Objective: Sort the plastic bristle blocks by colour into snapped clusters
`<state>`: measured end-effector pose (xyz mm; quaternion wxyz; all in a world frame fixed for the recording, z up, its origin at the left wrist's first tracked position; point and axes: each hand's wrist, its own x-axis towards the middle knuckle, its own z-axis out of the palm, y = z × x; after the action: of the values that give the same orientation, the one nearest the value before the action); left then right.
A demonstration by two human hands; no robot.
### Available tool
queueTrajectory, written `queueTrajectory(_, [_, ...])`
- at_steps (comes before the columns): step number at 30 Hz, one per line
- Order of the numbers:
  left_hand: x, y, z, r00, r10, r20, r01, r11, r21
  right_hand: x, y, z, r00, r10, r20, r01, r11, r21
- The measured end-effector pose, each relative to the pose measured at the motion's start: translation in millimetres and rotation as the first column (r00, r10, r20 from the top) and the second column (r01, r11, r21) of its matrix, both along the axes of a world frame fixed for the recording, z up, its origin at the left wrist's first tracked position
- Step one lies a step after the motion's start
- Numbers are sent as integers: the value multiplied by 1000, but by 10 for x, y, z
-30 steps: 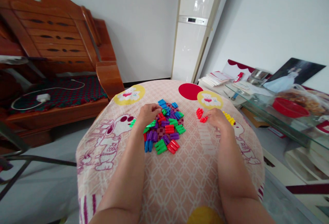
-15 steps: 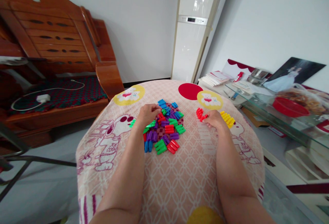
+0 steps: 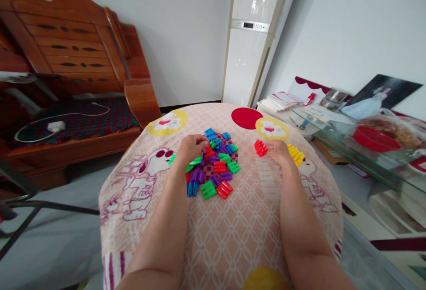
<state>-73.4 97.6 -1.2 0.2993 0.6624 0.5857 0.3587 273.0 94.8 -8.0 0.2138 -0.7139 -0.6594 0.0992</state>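
Observation:
On the cloth-covered table lies a loose pile of plastic building blocks (image 3: 219,167) in red, green, blue and purple. My left hand (image 3: 192,146) is over the pile's upper left side, its fingers pinched together close to a red block (image 3: 209,151). Whatever may be between those fingers is hidden. To the right, my right hand (image 3: 278,151) has its fingertips closed at the near end of a short row of red blocks (image 3: 260,148). Just beyond that hand sits a group of yellow blocks (image 3: 295,154), partly covered by the wrist.
A patterned tablecloth (image 3: 229,232) covers the round table. On the left stands a wooden bench (image 3: 76,59) with a charger and cable. A glass-topped cabinet (image 3: 336,139) at the right carries papers, a red bowl (image 3: 376,138) and a photo. Behind is a tall white appliance (image 3: 246,59).
My right hand has shifted slightly up, and the red block at its fingertips now lies close against the red row. My left hand stays almost still over the pile.

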Motion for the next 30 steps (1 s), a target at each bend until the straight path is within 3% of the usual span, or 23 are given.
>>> queueTrajectory(3, [-8,5,-11,1000,8,0,-8,1000,-3,-40,-12,133,994,-103,38,102,994,46])
queueTrajectory(5, [-12,9,-16,1000,10,0,-10,1000,-5,-149,-41,254,995,-96,30,93,992,89])
queueTrajectory(7, [-14,10,-18,1000,5,2,-5,1000,-6,-340,-91,357,1000,2,-9,-1,996,88])
queueTrajectory(9, [-14,9,-16,1000,-1,0,1,1000,-1,-597,-157,408,982,186,-43,-185,983,18])
queueTrajectory(12, [-13,5,-9,1000,3,-9,-3,1000,13,-1025,-264,369,894,448,-23,-448,889,-91])
queueTrajectory(15, [-16,5,-6,1000,9,-22,-9,1000,16,-1380,-365,259,828,547,125,-532,836,-135])
queueTrajectory(18, [-20,15,-16,1000,13,-26,-13,1000,15,-1585,-450,187,778,564,277,-539,826,-166])
queueTrajectory(24, [-27,24,-32,1000,13,-15,-13,1000,14,-1647,-511,199,770,530,355,-488,848,-206])
queueTrajectory(30, [68,-17,18,994,-46,97,48,999,-18,-1519,-432,156,802,530,275,-500,848,-177])
